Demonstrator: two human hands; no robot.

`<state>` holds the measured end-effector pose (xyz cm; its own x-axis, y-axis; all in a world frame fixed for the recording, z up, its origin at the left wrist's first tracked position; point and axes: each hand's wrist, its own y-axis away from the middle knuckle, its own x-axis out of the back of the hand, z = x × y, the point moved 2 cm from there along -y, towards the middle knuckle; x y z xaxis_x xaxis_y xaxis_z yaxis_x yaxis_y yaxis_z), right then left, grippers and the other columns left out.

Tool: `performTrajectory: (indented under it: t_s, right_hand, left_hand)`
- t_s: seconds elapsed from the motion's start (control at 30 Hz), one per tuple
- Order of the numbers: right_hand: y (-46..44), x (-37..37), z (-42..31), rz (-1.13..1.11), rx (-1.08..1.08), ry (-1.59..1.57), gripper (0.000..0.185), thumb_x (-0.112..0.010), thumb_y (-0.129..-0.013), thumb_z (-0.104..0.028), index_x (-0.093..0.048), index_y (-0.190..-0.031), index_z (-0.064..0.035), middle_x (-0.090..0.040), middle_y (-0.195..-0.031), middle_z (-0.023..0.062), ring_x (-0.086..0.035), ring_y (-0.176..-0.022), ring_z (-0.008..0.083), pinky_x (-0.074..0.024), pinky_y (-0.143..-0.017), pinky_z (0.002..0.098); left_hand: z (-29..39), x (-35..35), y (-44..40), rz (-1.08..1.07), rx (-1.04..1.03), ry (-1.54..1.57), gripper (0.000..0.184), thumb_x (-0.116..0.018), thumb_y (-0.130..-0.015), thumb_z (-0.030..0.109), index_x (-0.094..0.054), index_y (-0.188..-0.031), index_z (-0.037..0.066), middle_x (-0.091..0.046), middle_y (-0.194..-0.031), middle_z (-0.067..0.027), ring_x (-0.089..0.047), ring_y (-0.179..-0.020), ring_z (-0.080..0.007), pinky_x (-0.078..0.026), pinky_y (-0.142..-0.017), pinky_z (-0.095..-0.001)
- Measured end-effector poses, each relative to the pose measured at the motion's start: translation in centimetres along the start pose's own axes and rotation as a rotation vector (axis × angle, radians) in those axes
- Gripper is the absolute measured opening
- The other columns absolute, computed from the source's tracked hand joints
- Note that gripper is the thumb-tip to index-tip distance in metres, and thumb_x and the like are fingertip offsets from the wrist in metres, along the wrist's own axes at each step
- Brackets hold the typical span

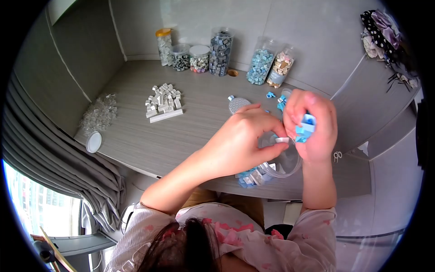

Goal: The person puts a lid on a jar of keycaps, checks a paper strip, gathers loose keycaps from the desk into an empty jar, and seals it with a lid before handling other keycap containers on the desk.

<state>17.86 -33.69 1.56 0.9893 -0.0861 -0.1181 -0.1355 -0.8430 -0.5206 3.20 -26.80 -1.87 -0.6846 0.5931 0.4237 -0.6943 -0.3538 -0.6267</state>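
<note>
My left hand [242, 138] pinches a small white keycap [282, 140] between thumb and forefinger. Curled beside it, my right hand [319, 120] clutches several blue keycaps [305, 128] against its palm. Below both hands a clear plastic jar [290, 168] lies tilted near the desk's front edge, partly covered by my left hand. Blue and pale keycaps [253, 177] show at its left side; whether they are inside it I cannot tell. A few more blue keycaps [271, 94] lie on the desk behind my right hand, near a round perforated lid [239, 105].
White keycaps [164, 99] lie piled left of centre, a long white bar keycap [166, 116] before them. Clear pieces [99, 113] and a white lid [94, 142] are at far left. Along the back wall stand several filled jars [220, 52]. A grey curtain [59, 149] hangs left.
</note>
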Motion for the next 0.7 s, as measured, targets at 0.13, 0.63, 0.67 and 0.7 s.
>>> performTrajectory:
  t_s: [0.13,0.63,0.67,0.7]
  right_hand:
    - [0.3,-0.4,0.0,-0.082,0.060,0.307,0.026,-0.055,-0.092,-0.007,-0.056,-0.069,0.0042,-0.052,-0.064,0.0005,-0.042,-0.061,0.0071,-0.0327,-0.055,0.0270]
    - [2.3,-0.6,0.5,-0.133,0.232,0.656,0.012,-0.059,-0.075,0.007,-0.062,-0.083,-0.0016,-0.061,-0.085,0.0054,-0.060,-0.070,0.0128,-0.0507,-0.062,0.0275]
    - [2.5,-0.5,0.3,-0.172,0.293,0.674,0.012,-0.059,-0.075,0.007,-0.062,-0.081,-0.0020,-0.063,-0.087,0.0060,-0.061,-0.070,0.0134,-0.0508,-0.062,0.0282]
    - [2.7,-0.4,0.1,-0.212,0.354,0.692,0.012,-0.058,-0.075,0.007,-0.062,-0.080,-0.0024,-0.064,-0.088,0.0066,-0.061,-0.071,0.0141,-0.0510,-0.062,0.0289]
  left_hand:
    - [0.8,-0.1,0.7,-0.040,0.205,0.099,0.028,-0.077,-0.079,0.011,-0.067,-0.102,-0.002,-0.071,-0.093,-0.0122,-0.067,-0.085,-0.0210,-0.049,-0.087,-0.0335]
    - [-3.3,-6.1,4.0,0.406,-0.050,0.456,0.035,-0.055,-0.099,0.018,-0.045,-0.125,-0.001,-0.052,-0.126,-0.0185,-0.053,-0.116,-0.0271,-0.040,-0.103,-0.0392]
    - [-3.5,-6.4,4.1,0.422,-0.110,0.489,0.044,-0.061,-0.096,0.023,-0.041,-0.128,0.000,-0.050,-0.129,-0.0192,-0.053,-0.118,-0.0277,-0.039,-0.105,-0.0404]
    - [-3.4,-6.5,4.1,0.437,-0.171,0.523,0.055,-0.066,-0.093,0.028,-0.037,-0.131,0.001,-0.049,-0.131,-0.0199,-0.052,-0.121,-0.0283,-0.038,-0.106,-0.0416]
